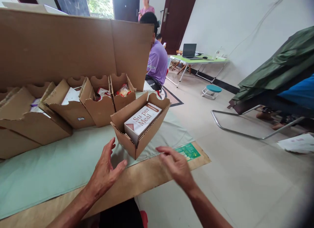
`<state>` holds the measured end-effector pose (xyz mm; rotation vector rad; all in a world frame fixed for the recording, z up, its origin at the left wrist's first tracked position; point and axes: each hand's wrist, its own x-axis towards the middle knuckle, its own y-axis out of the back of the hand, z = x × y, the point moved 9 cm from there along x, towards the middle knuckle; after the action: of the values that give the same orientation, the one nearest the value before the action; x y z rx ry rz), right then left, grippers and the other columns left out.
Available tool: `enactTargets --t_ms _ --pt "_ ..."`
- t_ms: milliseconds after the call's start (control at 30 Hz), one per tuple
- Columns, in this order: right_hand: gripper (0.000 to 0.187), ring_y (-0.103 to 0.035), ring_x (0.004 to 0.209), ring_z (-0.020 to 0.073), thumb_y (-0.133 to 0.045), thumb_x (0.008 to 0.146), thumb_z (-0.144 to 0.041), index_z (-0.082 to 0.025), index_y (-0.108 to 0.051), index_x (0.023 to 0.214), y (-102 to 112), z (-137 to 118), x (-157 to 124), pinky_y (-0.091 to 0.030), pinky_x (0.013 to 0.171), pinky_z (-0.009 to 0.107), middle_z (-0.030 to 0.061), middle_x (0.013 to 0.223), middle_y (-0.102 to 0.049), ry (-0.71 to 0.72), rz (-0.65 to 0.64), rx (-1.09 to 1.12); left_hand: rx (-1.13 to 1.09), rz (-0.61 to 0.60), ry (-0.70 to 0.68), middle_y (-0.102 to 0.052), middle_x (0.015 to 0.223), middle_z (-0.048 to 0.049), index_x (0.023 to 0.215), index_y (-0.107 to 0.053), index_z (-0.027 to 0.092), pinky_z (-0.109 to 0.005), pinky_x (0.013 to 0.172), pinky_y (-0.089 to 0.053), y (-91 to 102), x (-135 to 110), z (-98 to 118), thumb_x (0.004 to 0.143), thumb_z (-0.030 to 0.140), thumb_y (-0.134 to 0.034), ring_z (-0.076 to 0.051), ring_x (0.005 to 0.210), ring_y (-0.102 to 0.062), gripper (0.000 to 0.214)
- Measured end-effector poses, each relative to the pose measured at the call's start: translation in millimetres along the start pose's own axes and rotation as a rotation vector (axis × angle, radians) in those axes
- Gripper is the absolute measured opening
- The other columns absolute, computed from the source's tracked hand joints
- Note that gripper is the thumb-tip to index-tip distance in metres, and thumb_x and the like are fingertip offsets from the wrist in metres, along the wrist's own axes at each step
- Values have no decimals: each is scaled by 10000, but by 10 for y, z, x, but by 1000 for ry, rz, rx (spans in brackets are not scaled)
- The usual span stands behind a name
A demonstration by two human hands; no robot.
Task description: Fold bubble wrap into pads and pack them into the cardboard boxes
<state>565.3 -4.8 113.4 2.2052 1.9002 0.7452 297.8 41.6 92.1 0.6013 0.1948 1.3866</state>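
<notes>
An open cardboard box (147, 133) stands on the pale green cloth (61, 162) near the table's right end. Inside it lies a white and red carton marked "Su-per Meal" (142, 120). My left hand (106, 170) hovers just left of the box's near corner, fingers spread, holding nothing. My right hand (175, 166) hovers to the right of that corner, fingers loosely stretched and empty. Neither hand touches the box.
A row of several open cardboard boxes (73, 107) with packets inside stands behind, backed by a tall cardboard sheet (73, 48). A person in a purple shirt (157, 62) sits beyond. A green folding table with a laptop (189, 51), a small stool (213, 89) and a folded cot (270, 87) stand on the floor.
</notes>
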Motion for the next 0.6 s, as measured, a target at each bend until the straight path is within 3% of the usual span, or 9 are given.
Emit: enactTargets --t_ms 100,167,267,367,433,600 --pt "299 -682 1152 279 -636 919 -414 -242 -700 1154 608 376 345 -561 940 460 116 1225 -733 -103 266 -16 -47 19 35 -410 1589 -174 1601 -272 306 -596 1072 -491 -14 -22 -9 899 514 -663 -378 1400 -501 830" --pt "480 -617 1271 295 -690 858 -436 -248 -626 1295 737 561 619 -544 958 466 133 1379 -654 -109 284 11 -86 18 49 -404 1594 -174 1607 -255 319 -593 1059 -507 -75 -25 -26 896 500 -672 -376 1393 -509 844" --pt "721 -502 1413 315 -759 764 -459 -279 -522 1421 579 765 1012 -507 1019 489 135 1535 -532 -124 151 106 -126 -10 47 -393 1600 -175 1618 -215 338 -593 1030 -532 -242 -16 -52 891 485 -680 -380 1384 -517 875" --pt "700 -529 1388 321 -782 737 -508 -260 -580 1360 211 806 1227 -496 1050 497 125 1484 -590 -118 -91 265 -148 -5 35 -353 1625 -165 1626 -156 355 -572 1024 -543 -361 5 -47 899 452 -671 -370 1407 -496 896" --pt "651 -582 1323 309 -788 750 -525 -239 -614 1309 52 756 1243 -517 1034 470 120 1425 -636 -81 -181 355 -163 12 48 -348 1628 -165 1628 -141 347 -549 1022 -545 -387 39 -33 902 426 -663 -363 1420 -482 897" --pt "584 -630 1192 265 -804 769 -465 -245 -600 1271 117 749 1137 -559 934 391 95 1311 -673 -50 -41 391 -245 -36 43 -489 1532 -157 1614 -229 301 -496 1024 -541 -443 300 46 870 369 -680 -335 1357 -542 872"
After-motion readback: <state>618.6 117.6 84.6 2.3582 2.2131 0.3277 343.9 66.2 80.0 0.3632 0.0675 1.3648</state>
